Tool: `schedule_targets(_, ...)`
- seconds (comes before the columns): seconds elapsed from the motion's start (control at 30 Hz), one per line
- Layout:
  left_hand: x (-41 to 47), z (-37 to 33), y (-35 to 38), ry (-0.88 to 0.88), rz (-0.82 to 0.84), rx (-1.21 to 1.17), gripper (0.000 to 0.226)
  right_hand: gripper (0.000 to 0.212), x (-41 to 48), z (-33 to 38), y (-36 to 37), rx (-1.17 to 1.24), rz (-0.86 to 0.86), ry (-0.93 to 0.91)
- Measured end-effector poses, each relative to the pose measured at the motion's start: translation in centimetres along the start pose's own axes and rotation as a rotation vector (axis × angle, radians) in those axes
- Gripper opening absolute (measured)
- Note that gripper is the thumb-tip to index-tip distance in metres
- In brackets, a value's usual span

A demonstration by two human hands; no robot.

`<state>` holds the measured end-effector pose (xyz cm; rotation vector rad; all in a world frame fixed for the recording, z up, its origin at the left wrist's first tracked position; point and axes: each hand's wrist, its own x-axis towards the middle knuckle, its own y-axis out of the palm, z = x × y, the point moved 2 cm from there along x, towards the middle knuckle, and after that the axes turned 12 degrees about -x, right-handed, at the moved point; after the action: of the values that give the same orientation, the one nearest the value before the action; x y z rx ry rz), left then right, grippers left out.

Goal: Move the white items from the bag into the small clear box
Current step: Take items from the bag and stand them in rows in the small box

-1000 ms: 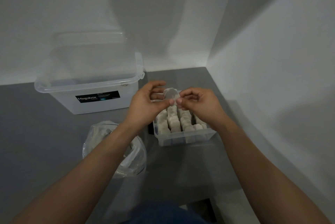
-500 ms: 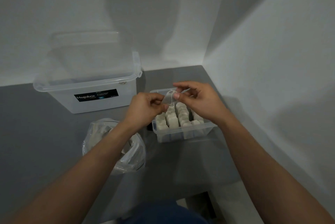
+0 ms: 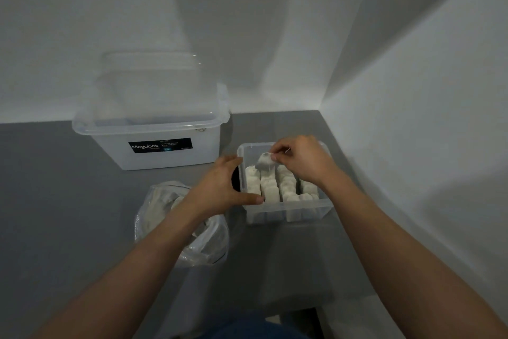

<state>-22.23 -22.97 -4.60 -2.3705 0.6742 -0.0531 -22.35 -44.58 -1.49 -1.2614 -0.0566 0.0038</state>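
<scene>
Right hand (image 3: 302, 163): fingertips pinch white item (image 3: 264, 160) just above packed rows (image 3: 268, 189). Left hand (image 3: 221, 187): thumb, curled fingers clasp box (image 3: 291, 211) wall.

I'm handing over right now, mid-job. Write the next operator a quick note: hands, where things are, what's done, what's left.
Left hand: grips the left wall of the small clear box, steadying it.
Right hand: pinches one white item just above the box's far end.
Done: several rows of white items stand packed in the box.
Left: set this item in, then move the rest from the bag, which sits left of the box and shows more white items inside.
</scene>
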Motion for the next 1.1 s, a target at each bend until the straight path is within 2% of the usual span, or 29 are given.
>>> schedule_targets(0.1,0.0,0.0,0.1,0.003,0.016,0.079,0.094,0.017,1.9,0.3,2.3,-0.030,0.165,-0.028)
schedule_targets(0.2,0.2,0.2,0.1,-0.008,0.016,0.116,0.096,0.016,3.7,0.4,4.7,-0.070,0.224,-0.036)
schedule_targets(0.33,0.3,0.2,0.1,0.010,0.022,0.130,0.096,0.013,5.1,0.7,7.0,-0.172,0.193,0.018)
schedule_targets(0.5,0.3,0.7,0.1,0.006,0.028,0.130,0.102,0.021,5.2,0.9,8.4,-0.396,0.147,0.050)
schedule_targets(0.67,0.3,0.6,0.0,0.054,0.039,0.191,0.097,0.026,5.0,1.1,8.1,-0.413,0.122,0.094)
schedule_targets(0.77,-1.2,0.5,-1.2,0.136,-0.078,0.127,0.080,0.022,3.6,1.5,6.3,-0.317,-0.017,0.161)
schedule_targets(0.87,-3.5,2.4,-3.7,0.252,-0.281,0.095,0.049,0.016,0.9,2.5,3.7,-0.033,-0.135,0.248)
schedule_targets(0.97,-6.1,6.3,-6.0,0.277,-0.488,0.117,0.030,0.009,-2.0,5.0,2.3,0.193,-0.299,0.270)
schedule_targets(1.03,-7.6,8.6,-6.9,0.245,-0.535,0.159,0.025,0.004,-3.8,7.7,2.8,0.292,-0.382,0.244)
schedule_targets(1.1,-8.8,10.6,-7.4,0.239,-0.531,0.192,0.021,0.007,-5.3,10.6,4.2,0.422,-0.389,0.225)
